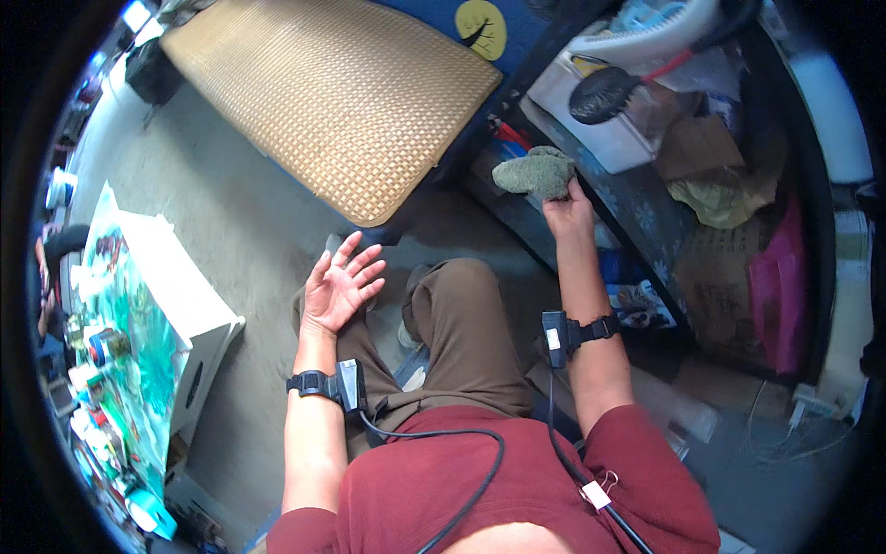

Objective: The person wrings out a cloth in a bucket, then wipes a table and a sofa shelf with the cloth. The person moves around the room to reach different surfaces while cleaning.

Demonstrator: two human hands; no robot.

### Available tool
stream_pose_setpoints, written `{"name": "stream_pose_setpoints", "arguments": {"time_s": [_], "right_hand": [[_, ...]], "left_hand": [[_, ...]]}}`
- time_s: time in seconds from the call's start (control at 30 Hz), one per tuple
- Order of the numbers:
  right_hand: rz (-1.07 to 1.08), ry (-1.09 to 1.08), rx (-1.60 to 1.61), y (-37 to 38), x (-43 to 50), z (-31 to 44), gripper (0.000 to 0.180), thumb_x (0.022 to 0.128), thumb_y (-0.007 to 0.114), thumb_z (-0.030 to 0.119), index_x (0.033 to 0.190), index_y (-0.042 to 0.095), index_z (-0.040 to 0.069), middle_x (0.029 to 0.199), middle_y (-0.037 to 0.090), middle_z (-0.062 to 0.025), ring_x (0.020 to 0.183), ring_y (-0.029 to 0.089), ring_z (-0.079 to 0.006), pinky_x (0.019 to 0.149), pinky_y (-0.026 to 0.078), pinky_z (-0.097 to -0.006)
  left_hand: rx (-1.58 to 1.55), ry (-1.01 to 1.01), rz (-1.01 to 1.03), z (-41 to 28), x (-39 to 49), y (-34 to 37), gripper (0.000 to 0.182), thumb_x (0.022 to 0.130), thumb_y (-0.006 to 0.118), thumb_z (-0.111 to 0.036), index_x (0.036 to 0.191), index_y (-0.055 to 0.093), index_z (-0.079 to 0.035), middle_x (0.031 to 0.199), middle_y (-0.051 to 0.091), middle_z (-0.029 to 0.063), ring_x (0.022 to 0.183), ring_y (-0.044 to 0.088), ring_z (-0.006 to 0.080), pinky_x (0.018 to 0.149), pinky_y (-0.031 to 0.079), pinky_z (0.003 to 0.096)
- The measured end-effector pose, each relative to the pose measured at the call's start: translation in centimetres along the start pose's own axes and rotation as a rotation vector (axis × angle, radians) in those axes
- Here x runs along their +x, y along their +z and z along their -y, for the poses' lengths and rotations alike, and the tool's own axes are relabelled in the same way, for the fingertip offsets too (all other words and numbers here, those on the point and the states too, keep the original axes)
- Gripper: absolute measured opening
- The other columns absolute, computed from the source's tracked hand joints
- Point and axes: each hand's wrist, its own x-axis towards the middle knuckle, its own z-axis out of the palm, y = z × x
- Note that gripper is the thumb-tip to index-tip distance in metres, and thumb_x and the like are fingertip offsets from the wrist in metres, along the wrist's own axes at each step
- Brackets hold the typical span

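Observation:
My right hand (569, 209) grips a fuzzy grey-green cloth (536, 173), bunched up, at the front edge of an open shelf unit on the right. The fingertips are partly hidden by the cloth. My left hand (340, 285) is palm up with fingers spread, holding nothing, above my left leg and close to the near corner of a woven mat (346, 97). Each forearm wears a black strapped device with a cable.
The shelf (640, 201) on the right holds a black hairbrush (603, 95), a white box (602, 138), a cardboard box (716, 277) and a pink plastic item (779, 298). At left stands a cluttered table with a green cover (156, 353). A person's arm (47, 277) shows at the far left.

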Motion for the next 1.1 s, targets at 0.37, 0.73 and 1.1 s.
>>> {"name": "stream_pose_setpoints", "arguments": {"time_s": [0.37,0.73,1.1], "right_hand": [[-0.187,-0.230,0.196,-12.9,-5.5,14.0,0.032,0.095,0.044,0.019,0.121,0.051,0.002,0.125,0.052,-0.0162,0.115,0.050,-0.0316,0.096,0.042,-0.0470],[-0.408,-0.596,0.310,-22.2,-7.7,22.7,0.036,0.091,0.047,0.025,0.120,0.050,0.004,0.117,0.056,-0.0145,0.105,0.055,-0.0340,0.089,0.046,-0.0495],[-0.491,-0.673,0.294,-24.8,-6.5,23.8,0.036,0.085,0.060,0.022,0.115,0.054,0.005,0.113,0.058,-0.0120,0.102,0.056,-0.0314,0.082,0.048,-0.0462]], "left_hand": [[-0.007,-0.008,0.030,0.2,-0.2,-0.9,0.057,0.093,0.046,-0.038,0.141,0.027,-0.012,0.139,0.035,0.0200,0.125,0.040,0.0345,0.103,0.033,0.0501],[-0.034,0.055,0.089,1.2,-1.7,-1.0,0.058,0.093,0.046,-0.039,0.141,0.027,-0.012,0.142,0.033,0.0187,0.129,0.036,0.0325,0.107,0.027,0.0490],[0.066,0.107,-0.003,1.4,-3.8,-0.7,0.059,0.091,0.051,-0.038,0.139,0.032,-0.011,0.139,0.038,0.0176,0.126,0.040,0.0301,0.105,0.031,0.0461]]}}
